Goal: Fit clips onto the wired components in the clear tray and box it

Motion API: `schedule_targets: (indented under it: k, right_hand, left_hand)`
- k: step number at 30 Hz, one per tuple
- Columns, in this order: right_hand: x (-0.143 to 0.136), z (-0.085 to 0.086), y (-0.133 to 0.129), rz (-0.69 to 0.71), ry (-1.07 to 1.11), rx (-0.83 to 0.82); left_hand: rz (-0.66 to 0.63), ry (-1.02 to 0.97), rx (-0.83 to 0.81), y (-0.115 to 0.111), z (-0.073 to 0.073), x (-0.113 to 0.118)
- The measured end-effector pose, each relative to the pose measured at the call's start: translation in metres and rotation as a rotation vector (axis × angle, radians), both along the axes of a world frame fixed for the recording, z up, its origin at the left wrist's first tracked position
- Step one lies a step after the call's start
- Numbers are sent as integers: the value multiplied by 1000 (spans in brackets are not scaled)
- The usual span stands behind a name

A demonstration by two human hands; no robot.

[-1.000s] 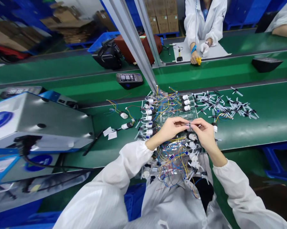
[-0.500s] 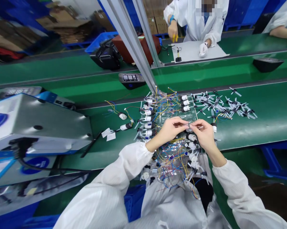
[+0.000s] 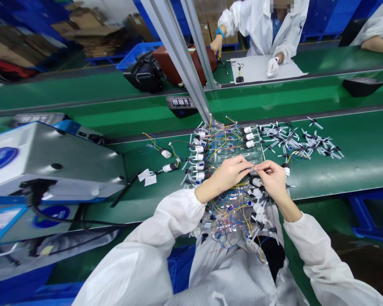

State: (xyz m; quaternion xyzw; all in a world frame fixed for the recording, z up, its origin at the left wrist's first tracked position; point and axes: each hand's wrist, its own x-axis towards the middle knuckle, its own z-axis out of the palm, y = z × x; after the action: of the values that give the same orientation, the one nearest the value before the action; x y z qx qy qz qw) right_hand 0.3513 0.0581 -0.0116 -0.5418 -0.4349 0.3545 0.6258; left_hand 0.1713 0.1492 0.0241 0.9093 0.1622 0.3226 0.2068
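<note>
My left hand (image 3: pixel 233 171) and my right hand (image 3: pixel 271 175) meet fingertip to fingertip above a clear plastic tray (image 3: pixel 221 158). Both are closed in a pinch on something small and pale between them, too small to name. Along the tray's left side lie several white-and-black cylindrical parts (image 3: pixel 200 157) with thin tubes and coloured wires. More such white cylinders (image 3: pixel 249 137) line the right side, some hidden by my hands. Tangled red, blue and yellow wires (image 3: pixel 231 221) spread over the near end. Just right of my right hand is another white-and-black cylinder (image 3: pixel 286 169).
A heap of short white tubes with black pieces (image 3: pixel 319 144) lies on the green bench (image 3: pixel 353 170) at right. Two loose wired cylinders (image 3: pixel 170 167) and white paper tags (image 3: pixel 150 180) lie at left, beside a large metal-cased machine (image 3: pixel 83 165). A metal post (image 3: pixel 178 63) rises behind; a co-worker (image 3: pixel 268 34) sits opposite.
My hands stay pinched together at nearly the same spot, with only slight finger movement. The view has shifted a little. The co-worker's hand with the yellow tool has moved left and down.
</note>
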Motion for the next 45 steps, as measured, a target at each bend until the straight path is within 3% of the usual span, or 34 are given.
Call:
schedule_targets:
  k: [4,9,15,36,42,45]
  right_hand:
    - [-1,2,0,12,-14,13]
    - [-5,6,2,2,-1,-7]
    - [-6,4,5,-20,89,35]
    - [0,3,2,101,27,18]
    - [1,-3,7,160,-79,7]
    - [8,7,7,166,-262,10]
  left_hand:
    - [-17,81,2,-2,-1,-2]
    - [58,-108,-84,-6,-6,-1]
    - [105,-184,-132,-4,-5,0]
    - [0,-123,-103,0,-12,-2]
    - [-7,-66,-142,1,-12,-5]
    - [54,-16,-192,0,-14,-5]
